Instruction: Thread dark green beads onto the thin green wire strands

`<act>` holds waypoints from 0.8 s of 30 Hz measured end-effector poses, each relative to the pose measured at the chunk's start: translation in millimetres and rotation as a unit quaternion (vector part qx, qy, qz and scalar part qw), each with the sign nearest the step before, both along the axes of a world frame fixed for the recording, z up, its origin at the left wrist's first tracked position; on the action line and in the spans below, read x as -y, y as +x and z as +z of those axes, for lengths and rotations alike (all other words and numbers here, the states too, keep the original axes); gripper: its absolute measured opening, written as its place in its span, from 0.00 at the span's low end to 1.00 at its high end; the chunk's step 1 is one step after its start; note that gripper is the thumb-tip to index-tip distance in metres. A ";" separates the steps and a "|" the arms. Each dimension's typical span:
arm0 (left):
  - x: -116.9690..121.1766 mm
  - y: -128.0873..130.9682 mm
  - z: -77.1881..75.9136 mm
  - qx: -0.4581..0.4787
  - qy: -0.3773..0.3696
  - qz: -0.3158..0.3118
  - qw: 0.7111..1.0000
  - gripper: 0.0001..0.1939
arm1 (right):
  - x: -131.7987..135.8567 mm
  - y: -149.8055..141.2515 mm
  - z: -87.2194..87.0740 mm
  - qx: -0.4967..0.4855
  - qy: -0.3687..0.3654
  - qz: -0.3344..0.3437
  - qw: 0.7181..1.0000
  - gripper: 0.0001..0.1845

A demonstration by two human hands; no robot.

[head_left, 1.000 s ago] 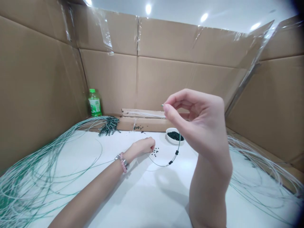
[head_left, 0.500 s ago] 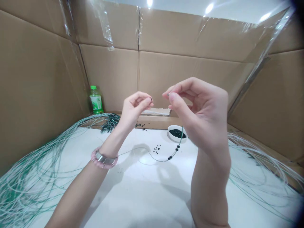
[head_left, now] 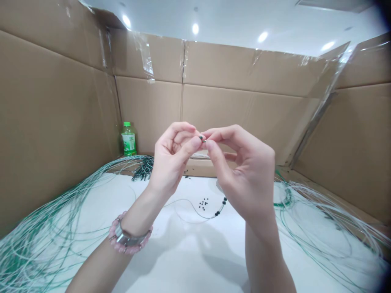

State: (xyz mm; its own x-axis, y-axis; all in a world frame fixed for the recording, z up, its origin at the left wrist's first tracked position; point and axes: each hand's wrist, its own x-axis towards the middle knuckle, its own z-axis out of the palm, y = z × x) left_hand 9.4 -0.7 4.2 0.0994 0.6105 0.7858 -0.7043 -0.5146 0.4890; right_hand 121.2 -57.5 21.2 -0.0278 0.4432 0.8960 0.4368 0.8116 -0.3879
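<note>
My left hand (head_left: pixel 175 156) is closed, thumb and fingers pinching a small dark bead (head_left: pixel 200 137). Right beside it, my right hand (head_left: pixel 244 171) pinches the tip of a thin cord, and the fingertips of both hands nearly meet above the table. Below the right hand the cord (head_left: pixel 195 210) hangs down and loops across the white table, with several black beads (head_left: pixel 217 213) threaded on it. Whether the cord's tip is inside the bead, I cannot tell. A pink beaded bracelet and a metal band (head_left: pixel 131 240) circle my left wrist.
Loose black beads (head_left: pixel 203 204) lie on the white table (head_left: pixel 189 268). My right hand mostly covers a white bowl (head_left: pixel 218 186). Green and white cords (head_left: pixel 55 215) spread along the left, more cords (head_left: pixel 324 219) at right. A green-capped bottle (head_left: pixel 128 140) stands before the cardboard wall (head_left: pixel 244 110).
My two hands have come together, the right moving left towards the bead in the left. The view has tilted up, and the bowl is now mostly hidden behind my right hand.
</note>
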 end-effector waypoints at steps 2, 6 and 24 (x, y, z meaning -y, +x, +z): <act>1.4 0.3 -0.2 0.002 0.000 0.001 1.000 0.07 | 0.4 -0.1 -0.1 0.000 0.009 -0.009 1.000 0.02; 3.0 1.7 -0.3 0.001 -0.004 0.023 1.000 0.09 | 0.2 -0.2 -0.1 0.002 0.015 -0.016 1.000 0.02; 3.5 -5.6 -1.2 -0.080 0.082 0.242 0.964 0.09 | 1.8 3.3 -0.4 0.025 0.025 -0.033 0.999 0.03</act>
State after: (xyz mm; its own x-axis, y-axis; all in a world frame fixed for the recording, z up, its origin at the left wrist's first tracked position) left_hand 3.8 -4.2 3.0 -0.0377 0.4844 0.8741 -0.2854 -0.8435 0.4551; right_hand 124.5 -59.3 20.8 -0.0456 0.3997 0.9155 0.5079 0.7984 -0.3232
